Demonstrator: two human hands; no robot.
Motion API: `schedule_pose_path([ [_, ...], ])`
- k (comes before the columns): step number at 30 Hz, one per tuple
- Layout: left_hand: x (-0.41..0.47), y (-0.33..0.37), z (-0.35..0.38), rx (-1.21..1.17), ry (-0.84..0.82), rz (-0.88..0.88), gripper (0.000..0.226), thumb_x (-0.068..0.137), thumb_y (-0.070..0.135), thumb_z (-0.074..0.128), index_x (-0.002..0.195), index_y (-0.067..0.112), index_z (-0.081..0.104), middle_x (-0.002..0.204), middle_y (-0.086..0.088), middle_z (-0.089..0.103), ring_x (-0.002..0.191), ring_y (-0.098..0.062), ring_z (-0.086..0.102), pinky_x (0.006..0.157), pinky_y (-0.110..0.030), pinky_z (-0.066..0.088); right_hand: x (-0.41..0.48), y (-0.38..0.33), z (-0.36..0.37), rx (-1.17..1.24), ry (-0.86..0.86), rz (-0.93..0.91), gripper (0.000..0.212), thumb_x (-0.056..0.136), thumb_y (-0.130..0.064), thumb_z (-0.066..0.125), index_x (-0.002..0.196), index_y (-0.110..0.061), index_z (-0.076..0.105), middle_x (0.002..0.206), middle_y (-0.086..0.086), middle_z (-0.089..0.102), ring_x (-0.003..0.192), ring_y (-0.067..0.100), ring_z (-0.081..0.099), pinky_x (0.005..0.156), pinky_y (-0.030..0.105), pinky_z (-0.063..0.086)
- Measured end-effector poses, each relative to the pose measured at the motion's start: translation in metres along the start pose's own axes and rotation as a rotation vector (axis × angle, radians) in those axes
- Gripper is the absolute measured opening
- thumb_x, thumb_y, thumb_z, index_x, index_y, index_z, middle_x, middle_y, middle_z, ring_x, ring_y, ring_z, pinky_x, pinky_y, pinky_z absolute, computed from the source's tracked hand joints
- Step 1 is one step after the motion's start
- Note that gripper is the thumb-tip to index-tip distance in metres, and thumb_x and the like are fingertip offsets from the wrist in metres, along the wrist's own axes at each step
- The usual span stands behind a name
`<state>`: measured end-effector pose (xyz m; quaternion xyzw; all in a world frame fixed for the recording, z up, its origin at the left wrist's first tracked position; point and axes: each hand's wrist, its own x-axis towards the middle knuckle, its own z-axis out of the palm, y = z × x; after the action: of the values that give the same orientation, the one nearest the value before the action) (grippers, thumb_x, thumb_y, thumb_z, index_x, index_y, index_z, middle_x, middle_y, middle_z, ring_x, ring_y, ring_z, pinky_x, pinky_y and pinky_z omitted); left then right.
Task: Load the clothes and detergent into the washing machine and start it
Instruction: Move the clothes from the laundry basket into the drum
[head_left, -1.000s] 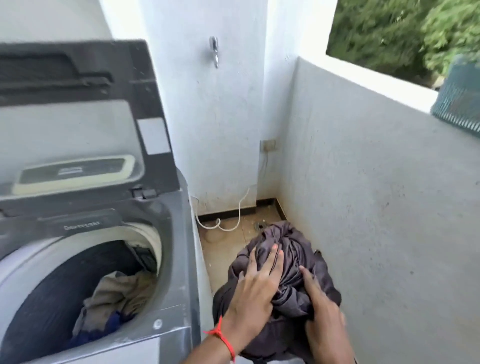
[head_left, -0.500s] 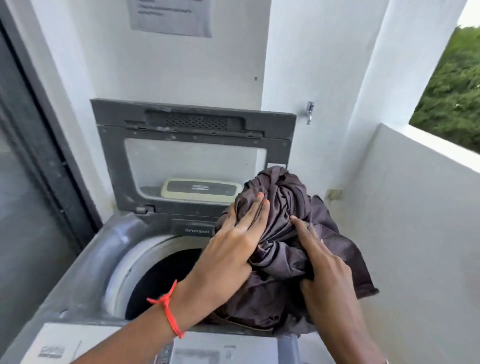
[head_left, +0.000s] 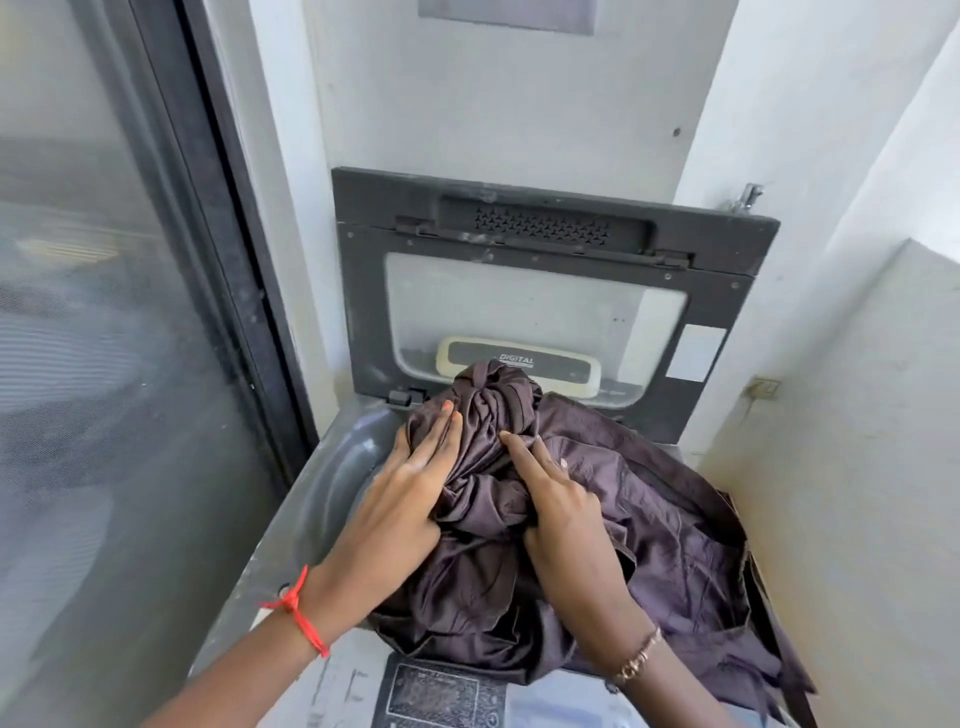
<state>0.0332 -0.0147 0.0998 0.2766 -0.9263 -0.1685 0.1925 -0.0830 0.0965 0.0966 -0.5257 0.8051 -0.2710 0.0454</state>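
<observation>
Both hands, left hand (head_left: 402, 499) and right hand (head_left: 563, 512), clutch the bundled dark cloth (head_left: 649, 519), fingers (head_left: 441, 431) curled into its folds.

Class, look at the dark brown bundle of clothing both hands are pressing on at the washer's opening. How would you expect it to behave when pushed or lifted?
The dark brown clothing is probably floppy: it creases under the left hand and right hand. Its faint sheen suggests slippery fabric. Loose edges draped over the washing machine rim may trail.
</observation>
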Motion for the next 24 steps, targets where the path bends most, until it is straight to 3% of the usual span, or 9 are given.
schedule_pose_path([
  [3,0.002,-0.024,0.004,0.022,-0.01,-0.062,0.094,0.074,-0.017,0.039,0.148,0.025,-0.001,0.153,0.017,-0.007,0.145,-0.017,-0.007,0.111,-0.022,0.023,0.021,-0.003,0.024,0.011,-0.019,-0.019,0.094,0.066,0.018,0.037,0.146,-0.029,0.021,0.154,0.004,0.024,0.132,0.04,0.036,0.099,0.046,0.04],
  [9,0.016,-0.07,0.025,0.094,-0.062,-0.115,0.094,0.069,-0.019,0.041,0.149,0.019,0.009,0.151,0.013,-0.004,0.145,-0.032,0.004,0.106,-0.04,0.04,0.054,0.004,0.069,0.07,-0.091,-0.025,0.093,0.068,0.019,0.036,0.146,-0.028,0.02,0.155,0.007,0.02,0.137,0.034,0.03,0.106,0.041,0.033],
  [11,0.021,-0.077,0.038,0.177,-0.075,-0.066,0.095,0.061,-0.02,0.052,0.147,0.011,0.025,0.155,0.001,0.019,0.139,-0.041,0.025,0.098,-0.039,0.047,0.06,0.016,0.087,0.125,-0.125,0.007,0.094,0.066,0.02,0.036,0.146,-0.028,0.02,0.155,0.007,0.02,0.14,0.03,0.028,0.11,0.042,0.03],
  [13,0.027,-0.084,0.056,0.359,-0.124,0.0,0.1,0.04,-0.015,0.067,0.135,0.006,0.046,0.143,-0.007,0.046,0.117,-0.043,0.054,0.077,-0.032,0.056,0.063,0.032,0.102,0.163,-0.156,0.048,0.095,0.066,0.021,0.036,0.146,-0.026,0.019,0.155,0.007,0.021,0.141,0.025,0.025,0.113,0.041,0.028],
  [15,0.032,-0.091,0.078,0.419,-0.146,0.024,0.103,0.033,-0.013,0.067,0.133,0.007,0.049,0.139,-0.007,0.05,0.108,-0.042,0.061,0.065,-0.025,0.058,0.061,0.051,0.114,0.172,-0.182,0.089,0.093,0.067,0.021,0.036,0.147,-0.024,0.018,0.155,0.006,0.022,0.142,0.02,0.024,0.113,0.039,0.028],
  [17,0.035,-0.097,0.103,0.349,-0.205,0.061,0.104,0.043,-0.015,0.057,0.141,0.009,0.031,0.149,-0.006,0.037,0.118,-0.045,0.052,0.072,-0.029,0.058,0.056,0.071,0.125,0.155,-0.222,0.141,0.092,0.068,0.02,0.037,0.147,-0.023,0.017,0.154,0.005,0.023,0.142,0.018,0.024,0.112,0.037,0.028],
  [21,0.037,-0.105,0.151,0.282,-0.476,0.142,0.098,0.06,-0.015,0.025,0.141,0.022,-0.017,0.156,-0.002,-0.016,0.142,-0.04,0.015,0.1,-0.046,0.044,0.05,0.111,0.145,0.109,-0.333,0.199,0.091,0.07,0.016,0.038,0.148,-0.023,0.013,0.156,0.004,0.02,0.144,0.02,0.02,0.113,0.033,0.027],
  [24,0.04,-0.112,0.177,0.286,-0.651,0.15,0.094,0.069,-0.015,0.025,0.145,0.017,-0.02,0.151,0.002,-0.032,0.144,-0.039,0.001,0.107,-0.048,0.036,0.047,0.134,0.153,0.043,-0.448,0.202,0.088,0.075,0.015,0.038,0.149,-0.019,0.006,0.156,0.005,0.016,0.144,0.02,0.018,0.113,0.03,0.024],
])
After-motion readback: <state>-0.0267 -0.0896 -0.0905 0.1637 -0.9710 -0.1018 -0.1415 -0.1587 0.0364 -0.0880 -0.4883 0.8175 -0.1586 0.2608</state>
